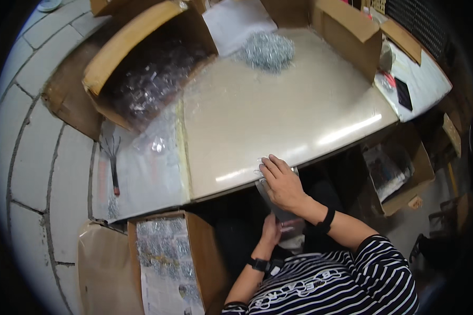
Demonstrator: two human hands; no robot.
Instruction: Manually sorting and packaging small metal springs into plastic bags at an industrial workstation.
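Note:
At the table's front edge, my right hand [285, 188] lies palm down with its fingers stretched out. A few small shiny wire pieces [259, 167] lie by its fingertips. Beneath that hand, a grey, partly see-through plastic holder [283, 214] slopes down from the edge toward my lap. My left hand [270, 231] is closed around its lower part; some fingers are hidden behind it. What the holder contains cannot be made out. Toward the back of the table sits a heap of small silvery wire pieces [268, 51], resembling paper clips.
Left on the table, a cardboard box [136, 44] lies tipped with clear plastic pieces [157, 84] inside. A dark-pronged hand tool [115, 168] lies nearby. A phone [403, 93] rests at right. Open cartons stand below left [207, 257] and below right [423, 170].

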